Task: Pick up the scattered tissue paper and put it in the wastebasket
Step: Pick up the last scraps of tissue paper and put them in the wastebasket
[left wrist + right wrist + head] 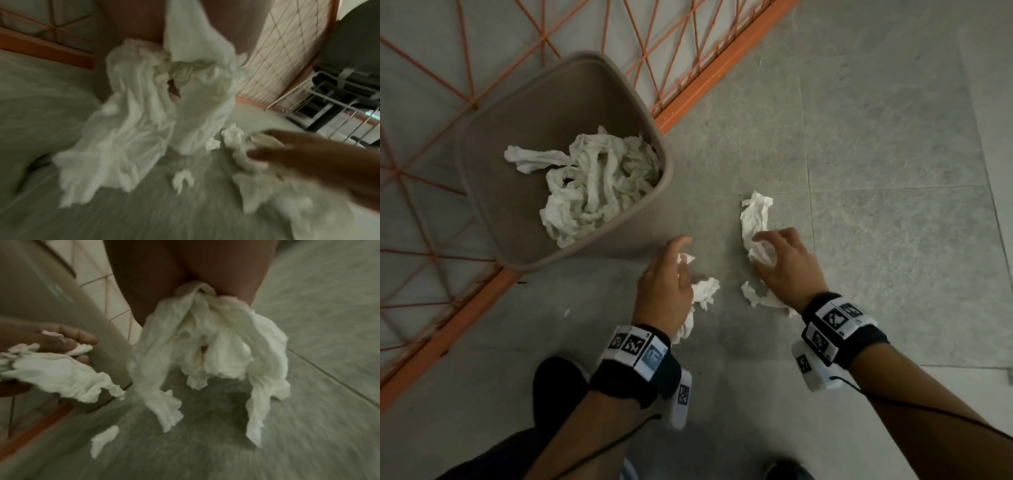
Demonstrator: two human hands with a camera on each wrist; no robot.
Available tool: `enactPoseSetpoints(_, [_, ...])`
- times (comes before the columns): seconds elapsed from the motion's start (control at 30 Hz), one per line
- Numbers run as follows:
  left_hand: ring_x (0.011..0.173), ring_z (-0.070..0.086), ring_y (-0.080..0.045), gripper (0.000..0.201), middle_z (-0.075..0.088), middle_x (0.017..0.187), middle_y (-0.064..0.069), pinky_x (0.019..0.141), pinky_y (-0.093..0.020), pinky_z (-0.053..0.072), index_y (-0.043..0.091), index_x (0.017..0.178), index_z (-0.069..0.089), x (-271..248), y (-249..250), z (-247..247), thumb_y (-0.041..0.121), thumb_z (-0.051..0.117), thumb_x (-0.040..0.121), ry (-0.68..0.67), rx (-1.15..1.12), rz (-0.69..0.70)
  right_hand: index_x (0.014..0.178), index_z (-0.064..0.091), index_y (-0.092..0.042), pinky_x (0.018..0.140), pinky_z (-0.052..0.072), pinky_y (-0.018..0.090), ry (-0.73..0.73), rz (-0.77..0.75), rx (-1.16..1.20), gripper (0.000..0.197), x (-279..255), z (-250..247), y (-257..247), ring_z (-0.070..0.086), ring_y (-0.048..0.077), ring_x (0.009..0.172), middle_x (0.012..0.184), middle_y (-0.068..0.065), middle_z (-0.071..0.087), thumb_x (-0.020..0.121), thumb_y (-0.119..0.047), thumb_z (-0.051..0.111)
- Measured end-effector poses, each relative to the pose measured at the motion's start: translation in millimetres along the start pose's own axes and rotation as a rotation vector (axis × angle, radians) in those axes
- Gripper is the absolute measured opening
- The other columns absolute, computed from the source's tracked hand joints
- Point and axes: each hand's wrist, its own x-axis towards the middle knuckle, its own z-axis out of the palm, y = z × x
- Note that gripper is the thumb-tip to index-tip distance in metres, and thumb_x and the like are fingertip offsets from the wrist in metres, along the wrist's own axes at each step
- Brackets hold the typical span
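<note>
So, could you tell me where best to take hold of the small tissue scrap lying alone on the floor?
Pinch the small tissue scrap across its middle, straight from above: it lies flat on the floor, too small to scoop. The left hand is nearer, though it already grips tissue.

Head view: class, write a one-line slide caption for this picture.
Both hands, left hand and right hand, hold crumpled tissue paper beside a wastebasket already holding tissue.

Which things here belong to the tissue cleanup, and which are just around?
Job:
left hand gripping tissue
right hand gripping tissue
small scrap on the floor
wastebasket, tissue pile inside

Just around:
orange grid panel
wire rack
dark shoe
</note>
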Motion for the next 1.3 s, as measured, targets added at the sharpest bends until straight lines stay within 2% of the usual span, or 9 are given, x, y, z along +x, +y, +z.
enactPoseSetpoints(0.17, [0.103,0.063,-0.026,0.04,0.051,0.129,0.002,0.086,-0.041,0.053,0.029,0.125,0.054,-32.8,-26.1,31.9,0.018,0.061,0.087,-0.193,0.093,-0.055,0.139,0.04,-0.035,0.083,0.053,0.047,-0.128,-0.137,-0.287,0.054,34.1,11.5,-6.9,0.059,0.036,0.112,0.155,0.001,0.027,0.089,-0.039,0.059])
enactPoseSetpoints(0.33, [0.093,0.063,-0.028,0.035,0.054,0.119,0.0,0.075,-0.034,0.05,0.025,0.111,0.058,-52.4,-30.4,49.0,0.012,0.068,0.08,-0.34,0.216,-0.042,0.108,0.064,-0.008,0.069,0.045,0.038,-0.023,-0.156,-0.181,0.025,30.3,11.2,5.0,0.06,0.038,0.091,0.107,0.015,0.061,0.086,-0.018,0.062])
enactPoseSetpoints(0.5, [0.085,0.063,-0.021,0.015,0.054,0.106,0.004,0.076,-0.034,0.054,0.02,0.093,0.056,-54.2,-12.8,44.6,0.012,0.063,0.082,-0.294,0.018,-0.076,0.082,0.055,-0.009,0.055,0.038,0.022,0.111,0.148,0.219,0.017,11.2,-2.4,7.2,0.057,0.024,0.068,0.073,0.003,0.06,0.091,-0.024,0.057])
enactPoseSetpoints(0.67, [0.074,0.058,-0.017,0.016,0.052,0.097,0.006,0.068,-0.022,0.045,0.016,0.076,0.057,-38.7,16.0,46.0,0.001,0.063,0.075,-0.202,-0.077,-0.065,0.077,0.06,-0.023,0.055,0.041,0.024,0.136,0.302,0.318,0.008,-9.1,-31.4,20.1,0.059,0.017,0.067,0.071,-0.002,0.063,0.081,-0.017,0.064])
enactPoseSetpoints(0.8, [0.059,0.061,-0.024,0.009,0.067,0.066,-0.004,0.058,-0.033,0.052,0.015,0.073,0.061,-22.3,29.8,51.5,0.012,0.054,0.078,-0.197,-0.11,-0.01,0.077,0.064,-0.022,0.069,0.049,0.034,0.183,0.41,0.479,0.007,-31.0,-39.4,44.9,0.063,0.028,0.078,0.088,0.011,0.066,0.081,-0.017,0.062])
enactPoseSetpoints(0.93, [0.052,0.062,-0.016,0.049,0.062,0.051,0.0,0.054,-0.032,0.05,0.012,0.06,0.056,-18.5,58.2,47.4,0.043,0.041,0.095,-0.135,-0.158,-0.032,0.068,0.065,-0.006,0.057,0.051,0.036,0.246,0.528,0.869,0.018,-60.0,-39.6,40.9,0.058,0.025,0.059,0.064,0.008,0.063,0.078,0.002,0.053])
enactPoseSetpoints(1.07, [0.058,0.058,-0.014,0.045,0.063,0.066,-0.001,0.055,-0.03,0.047,0.011,0.076,0.06,-27.9,96.2,38.2,0.034,0.03,0.101,-0.044,-0.227,0.202,0.061,0.057,-0.008,0.047,0.036,0.025,0.296,0.552,1.104,0.025,-66.3,-49.9,4.9,0.043,0.021,0.05,0.054,0.005,0.049,0.073,0.008,0.042])
enactPoseSetpoints(1.2, [0.077,0.058,-0.008,0.029,0.057,0.102,0.003,0.057,-0.021,0.049,0.019,0.105,0.06,-36.0,128.9,24.7,0.038,0.039,0.1,-0.086,-0.157,0.469,0.062,0.053,-0.013,0.044,0.039,0.025,-0.027,0.494,1.422,0.024,-55.3,-79.3,-45.8,0.045,0.019,0.05,0.057,0.006,0.046,0.084,-0.018,0.044])
enactPoseSetpoints(1.3, [0.086,0.062,-0.011,0.03,0.058,0.106,0.001,0.057,-0.027,0.051,0.017,0.102,0.063,-23.7,140.5,0.5,0.041,0.045,0.099,0.041,-0.102,0.529,0.065,0.053,-0.013,0.053,0.041,0.029,-0.308,0.406,1.504,0.038,-40.7,-108.9,-81.8,0.046,0.02,0.057,0.062,0.007,0.045,0.089,-0.043,0.048])
